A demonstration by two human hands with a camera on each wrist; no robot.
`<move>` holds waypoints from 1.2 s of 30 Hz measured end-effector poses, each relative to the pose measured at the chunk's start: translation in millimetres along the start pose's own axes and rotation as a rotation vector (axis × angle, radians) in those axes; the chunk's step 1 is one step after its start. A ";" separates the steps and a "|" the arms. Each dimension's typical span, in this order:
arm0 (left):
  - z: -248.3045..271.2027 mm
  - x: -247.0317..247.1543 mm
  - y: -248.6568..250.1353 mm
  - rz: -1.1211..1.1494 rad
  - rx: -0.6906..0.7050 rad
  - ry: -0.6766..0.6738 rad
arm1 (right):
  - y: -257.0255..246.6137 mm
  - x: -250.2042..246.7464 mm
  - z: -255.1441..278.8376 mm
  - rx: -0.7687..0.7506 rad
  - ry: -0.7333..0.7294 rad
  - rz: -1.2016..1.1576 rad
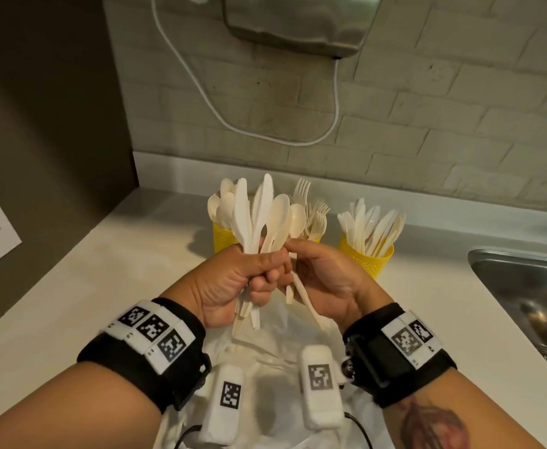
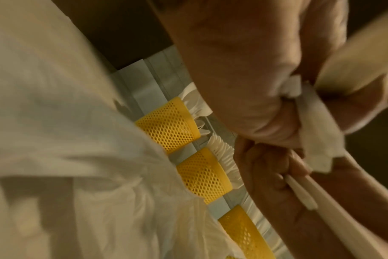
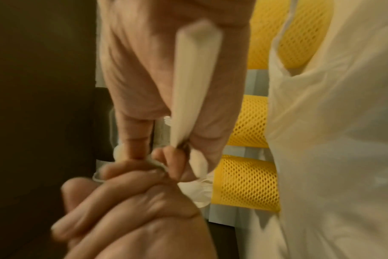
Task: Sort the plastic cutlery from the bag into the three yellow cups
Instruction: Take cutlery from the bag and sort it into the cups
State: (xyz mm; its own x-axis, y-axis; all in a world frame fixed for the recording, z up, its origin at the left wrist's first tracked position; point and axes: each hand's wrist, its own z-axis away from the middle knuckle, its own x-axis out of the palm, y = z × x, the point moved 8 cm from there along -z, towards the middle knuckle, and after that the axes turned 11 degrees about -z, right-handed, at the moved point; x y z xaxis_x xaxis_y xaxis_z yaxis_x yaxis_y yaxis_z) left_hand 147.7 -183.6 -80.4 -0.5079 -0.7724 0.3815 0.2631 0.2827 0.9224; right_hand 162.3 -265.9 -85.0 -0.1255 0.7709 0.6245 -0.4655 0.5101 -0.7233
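Note:
My left hand (image 1: pixel 265 270) grips a fanned bundle of white plastic knives and spoons (image 1: pixel 256 218) upright above the counter. Touching it, my right hand (image 1: pixel 293 251) pinches the handles of two spoons (image 1: pixel 297 218) at the bundle's right side; their handles (image 1: pixel 308 303) hang below my palm. Three yellow mesh cups stand behind: the left cup (image 1: pixel 222 236) holds spoons, the middle cup (image 2: pixel 203 175), mostly hidden in the head view, holds forks (image 1: pixel 316 218), and the right cup (image 1: pixel 367 259) holds knives. The white plastic bag (image 1: pixel 265 367) lies crumpled under my wrists.
A steel sink (image 1: pixel 525 286) is sunk into the counter at the right. A brick wall with a metal dispenser (image 1: pixel 298 24) and a white cable (image 1: pixel 201 92) rises behind the cups. A dark panel (image 1: pixel 48 124) with a paper notice stands at the left.

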 end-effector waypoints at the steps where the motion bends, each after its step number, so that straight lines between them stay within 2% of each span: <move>1: 1.8 0.5 0.6 0.003 -0.021 -0.022 | -0.2 -0.9 -0.7 -0.009 -0.047 -0.010; 4: 3.3 2.4 -2.4 -0.028 -0.088 0.025 | -8.5 2.4 3.9 -0.125 -0.071 -0.044; 7: -3.3 -11.1 -4.9 -0.119 -0.046 0.268 | -16.9 -1.6 7.3 -0.226 0.038 -0.113; 9: -3.6 -20.0 -2.3 -0.226 0.008 0.432 | -25.4 -5.7 9.6 -0.356 0.138 0.036; 10: -4.1 -20.3 -0.9 -0.277 0.031 0.462 | -27.2 -4.5 10.1 -0.403 0.167 0.145; 14: -7.9 -8.5 3.9 -0.453 0.086 0.406 | -27.7 -1.4 7.6 -0.484 0.268 0.471; 17: -7.8 -4.8 10.1 -0.632 0.099 0.354 | -30.9 -2.2 6.9 -0.503 0.324 0.634; 20: -5.6 -5.1 11.5 -0.696 0.093 0.339 | -33.0 -1.2 5.5 -0.505 0.325 0.725; 26: -2.0 -9.5 6.7 -0.569 0.006 0.296 | -27.7 0.9 3.1 -0.486 0.304 0.560; 32: 0.7 -8.6 12.2 -0.110 0.020 0.264 | -22.7 11.8 9.3 -0.576 0.258 0.419; 36: 3.5 -14.7 6.8 0.020 0.003 0.242 | -18.4 16.4 8.7 -0.541 0.217 0.358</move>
State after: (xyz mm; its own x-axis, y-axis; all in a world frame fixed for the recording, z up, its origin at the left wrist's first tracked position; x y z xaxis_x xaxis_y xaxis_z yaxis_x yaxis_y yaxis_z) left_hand 154.1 -168.4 -79.5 -0.2909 -0.8806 0.3742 0.2686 0.3003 0.9153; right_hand 161.2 -265.9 -58.9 0.0146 0.9578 0.2872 0.0819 0.2851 -0.9550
